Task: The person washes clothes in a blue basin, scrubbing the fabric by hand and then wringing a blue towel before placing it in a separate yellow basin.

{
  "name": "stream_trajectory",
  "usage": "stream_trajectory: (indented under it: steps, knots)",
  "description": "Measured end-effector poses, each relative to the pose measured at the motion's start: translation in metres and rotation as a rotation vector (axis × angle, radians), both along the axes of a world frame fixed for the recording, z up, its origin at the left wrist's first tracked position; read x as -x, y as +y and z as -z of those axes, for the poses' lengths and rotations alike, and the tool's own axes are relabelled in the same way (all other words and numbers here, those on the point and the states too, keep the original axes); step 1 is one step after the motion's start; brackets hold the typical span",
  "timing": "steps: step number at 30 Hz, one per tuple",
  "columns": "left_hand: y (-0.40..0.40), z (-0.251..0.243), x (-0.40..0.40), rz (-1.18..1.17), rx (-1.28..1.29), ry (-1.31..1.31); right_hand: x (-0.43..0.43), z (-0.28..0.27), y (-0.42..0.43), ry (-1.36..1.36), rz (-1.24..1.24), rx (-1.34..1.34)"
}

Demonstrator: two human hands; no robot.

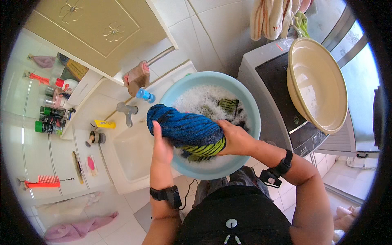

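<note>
A bundled wet cloth [190, 127], blue with dark streaks and a yellow-green striped part, is held between my hands above a light blue plastic basin [254, 128]. My left hand [162, 147] lies against the bundle's left end, thumb up and partly blurred, fingers hidden behind or under it. My right hand [235, 137] grips the other end. Foamy water [196, 95] fills the basin, with more dark and green striped cloth [229, 105] in it.
The basin stands partly over a white washbasin [131, 156] with a metal faucet [127, 111]. A blue bottle [145, 95] stands on its rim. To the right, a beige basin [321, 85] leans on a washing machine [266, 79]. A cabinet [101, 27] hangs upper left.
</note>
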State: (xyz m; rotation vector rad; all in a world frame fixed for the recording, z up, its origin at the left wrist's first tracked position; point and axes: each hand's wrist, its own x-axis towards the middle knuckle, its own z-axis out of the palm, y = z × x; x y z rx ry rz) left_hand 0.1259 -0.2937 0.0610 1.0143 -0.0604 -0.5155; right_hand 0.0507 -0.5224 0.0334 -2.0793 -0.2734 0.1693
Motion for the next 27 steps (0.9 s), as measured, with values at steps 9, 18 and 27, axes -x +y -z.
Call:
stream_trajectory:
  steps: [9, 18, 27]
  knots:
    - [0.019, 0.014, 0.048, 0.532, -0.444, -0.048, 0.002, -0.038, -0.018, -0.187, 0.040, 0.069]
    - [-0.030, -0.013, 0.068, 0.040, 0.313, 0.278, -0.023, -0.105, -0.004, -0.481, -0.110, 0.071]
    - [-0.046, -0.036, 0.059, -0.190, 0.502, 0.220, 0.022, -0.085, 0.033, -0.634, -0.034, 0.157]
